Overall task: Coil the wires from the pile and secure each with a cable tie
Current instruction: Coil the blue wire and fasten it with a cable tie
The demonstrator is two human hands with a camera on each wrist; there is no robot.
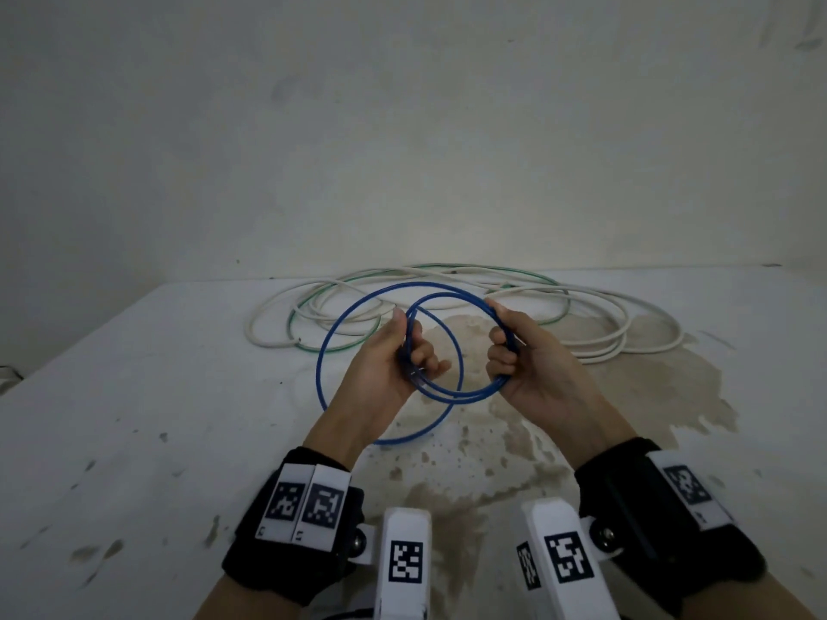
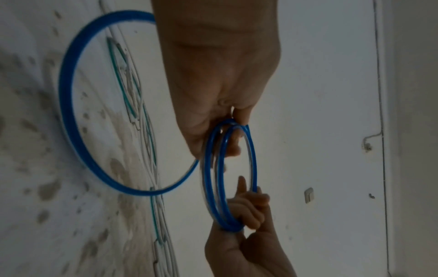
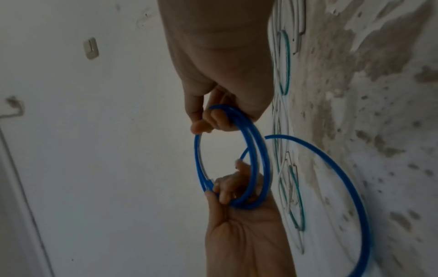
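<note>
Both hands are up over the middle of the head view, each closed around the same blue wire [image 1: 389,364]. The left hand [image 1: 394,355] has its fingers curled round the left side of a small coil, and the right hand [image 1: 523,355] clenches the opposite side, thumb on top. Between them I count about 2 or 3 turns already gathered; 1 wider loop swings out to the lower left of the frame and hangs just above the table [image 1: 134,418].

From the way that free loop holds a clean round arc instead of drooping, I judge the wire light and springy, with a smooth jacket that could slide through a slack grip. It would likely spring open if either side were let go. The sensible hold looks like where the turns bunch together, pinched flat under the thumb, while the other hand feeds the loose loop in.

Behind the hands, in the centre and right of the frame, the pile of white wires [image 1: 626,333] and a green wire [image 1: 309,306] lies on the table uncoiled. I see no cable tie anywhere.
</note>
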